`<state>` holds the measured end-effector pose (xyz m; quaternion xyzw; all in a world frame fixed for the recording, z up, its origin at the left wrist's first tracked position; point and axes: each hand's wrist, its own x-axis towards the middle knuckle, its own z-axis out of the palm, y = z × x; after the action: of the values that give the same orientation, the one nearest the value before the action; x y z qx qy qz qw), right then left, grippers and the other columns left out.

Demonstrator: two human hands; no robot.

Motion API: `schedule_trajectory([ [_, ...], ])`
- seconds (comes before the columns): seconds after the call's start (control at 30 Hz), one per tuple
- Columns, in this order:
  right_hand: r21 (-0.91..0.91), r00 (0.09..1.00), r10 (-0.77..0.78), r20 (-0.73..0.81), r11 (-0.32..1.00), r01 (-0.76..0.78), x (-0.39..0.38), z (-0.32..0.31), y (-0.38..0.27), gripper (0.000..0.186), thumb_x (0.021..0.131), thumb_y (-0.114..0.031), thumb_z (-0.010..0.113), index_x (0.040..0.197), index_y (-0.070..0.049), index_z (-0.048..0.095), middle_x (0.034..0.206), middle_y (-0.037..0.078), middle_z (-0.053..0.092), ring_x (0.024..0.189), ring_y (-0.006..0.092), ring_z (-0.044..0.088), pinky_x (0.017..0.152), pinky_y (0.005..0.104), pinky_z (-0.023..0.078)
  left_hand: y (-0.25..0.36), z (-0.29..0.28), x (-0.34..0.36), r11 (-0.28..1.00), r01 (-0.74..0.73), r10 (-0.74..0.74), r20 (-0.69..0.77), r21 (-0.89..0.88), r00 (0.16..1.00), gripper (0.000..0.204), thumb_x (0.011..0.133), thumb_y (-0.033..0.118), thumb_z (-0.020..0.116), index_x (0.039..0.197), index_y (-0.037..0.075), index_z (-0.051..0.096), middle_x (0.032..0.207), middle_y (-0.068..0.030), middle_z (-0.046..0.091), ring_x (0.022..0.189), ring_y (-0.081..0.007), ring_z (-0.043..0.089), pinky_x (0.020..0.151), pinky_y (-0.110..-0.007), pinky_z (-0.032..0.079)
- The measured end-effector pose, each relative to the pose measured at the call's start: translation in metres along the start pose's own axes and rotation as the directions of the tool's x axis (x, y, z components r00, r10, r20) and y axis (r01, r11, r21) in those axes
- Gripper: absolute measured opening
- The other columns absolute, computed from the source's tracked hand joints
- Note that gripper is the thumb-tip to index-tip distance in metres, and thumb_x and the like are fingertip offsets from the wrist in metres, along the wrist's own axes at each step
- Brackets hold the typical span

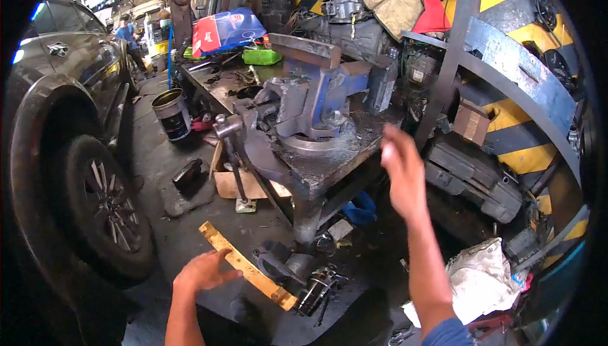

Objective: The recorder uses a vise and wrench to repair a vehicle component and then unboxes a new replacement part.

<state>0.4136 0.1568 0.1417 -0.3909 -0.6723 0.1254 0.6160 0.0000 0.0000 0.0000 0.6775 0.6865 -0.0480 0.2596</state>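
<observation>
My left hand (206, 270) is at the long yellow metal bar (253, 267) lying at a slant low in the view, with its fingers apart; I cannot tell if they touch it. Dark metal parts (291, 264) lie beside the bar. My right hand (405, 175) is raised by the right edge of the steel bench (329, 165), fingers loosely extended and holding nothing visible. On the bench sits a blue bench vise (326, 102) with dark metal in and around it and a handle (231, 150) hanging at its left.
A dark car (76, 55) stands along the left, with a distant person (125, 36) beyond it. A paint bucket (170, 115) and cardboard box (225, 184) are beside the bench. At right are a striped wall (516, 162), steel frame, black case (472, 181) and white sack (484, 270).
</observation>
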Motion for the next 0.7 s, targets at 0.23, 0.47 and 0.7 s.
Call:
schedule_trajectory([
  [0.23, -0.291, 0.884, -0.453, -0.117, 0.867, 0.406, 0.154, 0.068, -0.054, 0.045, 0.111, -0.036, 0.051, 0.133, -0.001, 0.066, 0.129, 0.022, 0.066, 0.125, 0.0344, 0.062, 0.11, 0.04, 0.044, -0.041, -0.083, 0.015, 0.951, -0.217, 0.12, -0.387, -0.218, 0.914, 0.074, 0.094, 0.055, 0.072, 0.142, 0.0, 0.061, 0.126, -0.0258, 0.071, 0.121, -0.0409, 0.067, 0.104, -0.046, 0.052],
  [0.47, -0.688, 0.897, -0.377, 0.232, 0.588, 0.425, 0.25, 0.147, -0.016, 0.06, 0.113, -0.05, 0.031, 0.144, -0.006, 0.058, 0.14, 0.022, 0.062, 0.13, 0.041, 0.055, 0.109, 0.0516, 0.04, -0.092, -0.204, 0.091, 0.925, -0.37, 0.288, -0.475, -0.087, 0.831, 0.068, 0.094, 0.048, 0.077, 0.14, 0.001, 0.063, 0.115, -0.0191, 0.077, 0.104, -0.0286, 0.075, 0.092, -0.042, 0.058],
  [0.7, -0.645, 0.974, -0.051, 0.22, 0.742, 0.184, 0.239, 0.16, -0.034, 0.08, 0.109, -0.065, 0.027, 0.158, -0.004, 0.044, 0.158, 0.02, 0.049, 0.146, 0.0381, 0.042, 0.122, 0.0469, 0.028, -0.094, -0.322, 0.252, 0.832, -0.555, 0.49, -0.501, 0.024, 0.713, 0.043, 0.098, 0.037, 0.073, 0.123, 0.001, 0.072, 0.11, -0.0193, 0.077, 0.1, -0.0278, 0.075, 0.09, -0.04, 0.056],
])
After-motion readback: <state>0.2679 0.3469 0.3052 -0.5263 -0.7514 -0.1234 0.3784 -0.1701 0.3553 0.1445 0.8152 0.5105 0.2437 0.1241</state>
